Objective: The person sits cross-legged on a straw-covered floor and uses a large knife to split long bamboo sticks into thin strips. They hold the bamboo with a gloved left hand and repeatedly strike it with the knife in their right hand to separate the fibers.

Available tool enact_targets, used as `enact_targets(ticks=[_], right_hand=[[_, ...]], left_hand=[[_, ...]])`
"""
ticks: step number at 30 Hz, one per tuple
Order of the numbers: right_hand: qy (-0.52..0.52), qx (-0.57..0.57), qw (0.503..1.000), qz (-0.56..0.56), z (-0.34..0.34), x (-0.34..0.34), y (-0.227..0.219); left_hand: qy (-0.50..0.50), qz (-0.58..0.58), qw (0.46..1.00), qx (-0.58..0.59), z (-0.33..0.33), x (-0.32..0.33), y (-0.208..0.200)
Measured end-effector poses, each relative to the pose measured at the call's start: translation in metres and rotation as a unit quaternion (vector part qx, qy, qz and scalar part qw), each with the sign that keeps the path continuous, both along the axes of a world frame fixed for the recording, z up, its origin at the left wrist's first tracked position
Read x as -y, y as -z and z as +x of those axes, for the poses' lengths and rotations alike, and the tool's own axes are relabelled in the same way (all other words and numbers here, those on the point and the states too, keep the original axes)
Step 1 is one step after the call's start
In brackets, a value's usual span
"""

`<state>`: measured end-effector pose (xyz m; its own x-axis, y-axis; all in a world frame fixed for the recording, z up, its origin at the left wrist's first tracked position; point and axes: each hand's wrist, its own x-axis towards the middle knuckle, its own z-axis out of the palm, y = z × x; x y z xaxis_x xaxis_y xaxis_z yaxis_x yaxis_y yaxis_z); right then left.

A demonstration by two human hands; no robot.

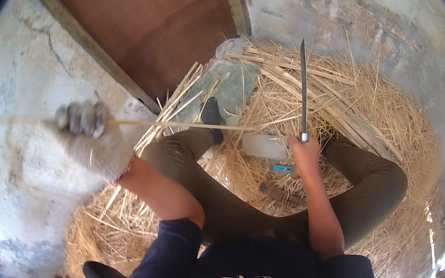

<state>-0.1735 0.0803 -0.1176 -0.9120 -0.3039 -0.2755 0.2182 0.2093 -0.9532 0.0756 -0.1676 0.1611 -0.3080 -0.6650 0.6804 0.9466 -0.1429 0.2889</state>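
Head view: 1 pale strip (190, 126) rightward from gloved left hand (83, 123).

Held long, dark-bladed knife (303, 86), tip toward twelve o'clock, stretched thin tan strip (179, 125) from nine toward two o'clock

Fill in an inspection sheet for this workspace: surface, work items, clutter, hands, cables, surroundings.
Surface: thick straw-like litter, with a pale block and a greenish slab showing among it.
Work items: a long-bladed knife, blade pointing away from the person; a long thin strip.
Clutter: loose long strips beyond the knife; a small blue object near its handle.
Hands: left hand, gloved and motion-blurred, closed on the strip; right hand, bare, gripping the knife.
Cables: nothing seen.
Surroundings: stained, whitish wall; brown door-like panel.
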Motion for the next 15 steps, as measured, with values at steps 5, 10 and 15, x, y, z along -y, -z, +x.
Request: enact_targets(ticks=[5, 10, 15], right_hand=[[-0.197, 0.041, 0.974, -0.109, 0.060, 0.003, -0.087], [-0.276, 0.048, 0.945, -0.167, 0.084, 0.009, -0.085], [-0.240, -0.047, 0.959, -0.141, 0.076, 0.011, -0.066]], left_hand=[[0.196, -0.026, 0.979, 0.054, -0.068, -0.030, 0.005], [0.104, -0.013, 0.981, 0.165, -0.106, -0.076, 0.013], [0.214, -0.011, 0.967, 0.137, -0.112, -0.095, 0.018]])
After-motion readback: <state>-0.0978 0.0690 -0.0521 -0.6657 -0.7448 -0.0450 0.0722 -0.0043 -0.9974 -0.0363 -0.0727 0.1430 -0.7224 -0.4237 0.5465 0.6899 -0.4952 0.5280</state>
